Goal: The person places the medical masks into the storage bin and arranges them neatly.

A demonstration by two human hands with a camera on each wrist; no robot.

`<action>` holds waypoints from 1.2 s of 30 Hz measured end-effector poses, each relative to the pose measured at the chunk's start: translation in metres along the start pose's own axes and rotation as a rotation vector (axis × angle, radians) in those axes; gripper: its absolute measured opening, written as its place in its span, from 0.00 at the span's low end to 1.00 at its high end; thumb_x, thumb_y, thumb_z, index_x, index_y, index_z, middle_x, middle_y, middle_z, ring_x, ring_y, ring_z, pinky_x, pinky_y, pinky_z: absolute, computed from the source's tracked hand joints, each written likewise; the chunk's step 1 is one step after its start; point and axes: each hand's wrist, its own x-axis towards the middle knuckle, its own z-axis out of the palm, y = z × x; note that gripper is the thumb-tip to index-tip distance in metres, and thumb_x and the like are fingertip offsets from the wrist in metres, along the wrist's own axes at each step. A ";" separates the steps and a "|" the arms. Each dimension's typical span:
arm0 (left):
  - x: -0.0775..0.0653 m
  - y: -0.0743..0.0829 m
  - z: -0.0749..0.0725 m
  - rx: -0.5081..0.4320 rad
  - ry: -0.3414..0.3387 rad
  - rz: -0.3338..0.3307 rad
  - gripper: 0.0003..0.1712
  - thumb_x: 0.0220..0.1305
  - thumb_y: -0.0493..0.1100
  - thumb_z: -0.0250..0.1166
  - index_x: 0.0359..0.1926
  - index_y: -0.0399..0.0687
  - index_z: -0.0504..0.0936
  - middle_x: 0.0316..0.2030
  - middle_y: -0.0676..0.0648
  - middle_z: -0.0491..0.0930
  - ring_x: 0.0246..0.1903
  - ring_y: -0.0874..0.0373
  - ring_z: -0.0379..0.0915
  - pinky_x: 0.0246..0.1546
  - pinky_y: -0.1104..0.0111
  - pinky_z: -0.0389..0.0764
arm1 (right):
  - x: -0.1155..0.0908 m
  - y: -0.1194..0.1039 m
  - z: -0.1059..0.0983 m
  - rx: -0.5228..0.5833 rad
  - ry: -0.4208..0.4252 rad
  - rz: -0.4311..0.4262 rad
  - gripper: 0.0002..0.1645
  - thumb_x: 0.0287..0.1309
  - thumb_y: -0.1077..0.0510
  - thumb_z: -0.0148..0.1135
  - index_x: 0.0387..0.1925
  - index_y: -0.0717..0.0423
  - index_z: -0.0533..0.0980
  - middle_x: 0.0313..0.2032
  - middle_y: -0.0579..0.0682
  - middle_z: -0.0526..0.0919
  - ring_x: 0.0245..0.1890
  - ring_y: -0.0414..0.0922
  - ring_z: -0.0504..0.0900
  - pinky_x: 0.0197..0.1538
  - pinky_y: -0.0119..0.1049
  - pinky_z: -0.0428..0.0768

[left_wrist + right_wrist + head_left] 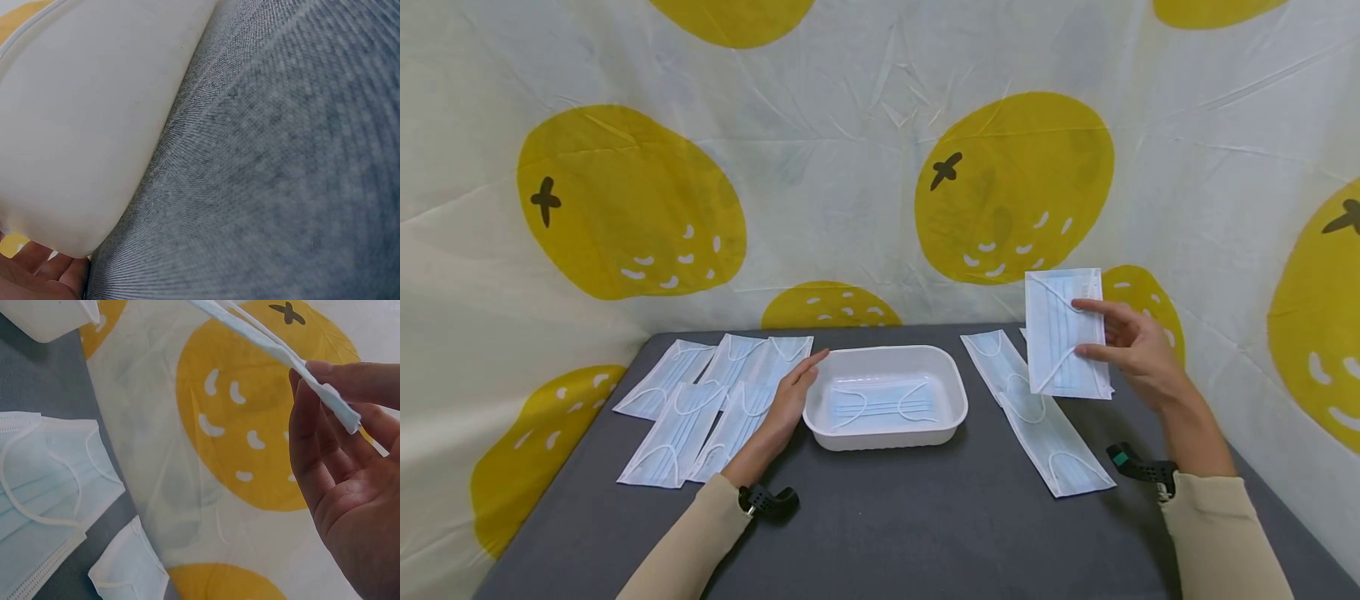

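Note:
My right hand [1138, 346] pinches a light blue face mask [1052, 333] near its right edge, raised above the right side of the table. In the right wrist view the held mask [275, 350] shows edge-on between thumb and fingers. My left hand [788, 400] rests against the left side of a white plastic tray [891, 439], its fingers extended along the wall; the left wrist view shows fingers [53, 269] by the tray's corner. One face mask [883, 403] lies flat inside the tray.
Several overlapping face masks [666, 437] lie left of the tray. To its right, more masks [1045, 433] lie on the dark grey table [880, 533], one partly hidden behind the held mask. A fruit-patterned curtain [842, 208] hangs behind the table.

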 end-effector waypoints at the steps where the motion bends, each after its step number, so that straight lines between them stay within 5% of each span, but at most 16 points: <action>1: 0.000 0.000 0.000 -0.002 -0.001 0.002 0.26 0.85 0.50 0.42 0.77 0.62 0.67 0.79 0.52 0.60 0.82 0.51 0.47 0.82 0.47 0.46 | 0.000 -0.001 0.001 -0.006 -0.007 -0.003 0.36 0.59 0.75 0.66 0.68 0.56 0.75 0.55 0.38 0.82 0.40 0.37 0.84 0.40 0.25 0.85; 26: 0.004 -0.005 0.001 -0.014 0.012 0.063 0.26 0.84 0.48 0.44 0.76 0.53 0.68 0.78 0.46 0.62 0.81 0.48 0.50 0.82 0.48 0.47 | 0.007 -0.006 0.045 -0.143 -0.138 -0.044 0.33 0.62 0.71 0.66 0.69 0.59 0.74 0.55 0.39 0.80 0.38 0.40 0.84 0.37 0.31 0.87; 36: 0.004 -0.007 0.004 -0.007 0.035 0.091 0.25 0.84 0.47 0.44 0.76 0.53 0.70 0.77 0.47 0.64 0.80 0.49 0.52 0.81 0.50 0.51 | 0.035 -0.025 0.073 -0.237 -0.241 -0.019 0.32 0.62 0.63 0.71 0.68 0.55 0.75 0.59 0.41 0.78 0.42 0.43 0.86 0.42 0.35 0.89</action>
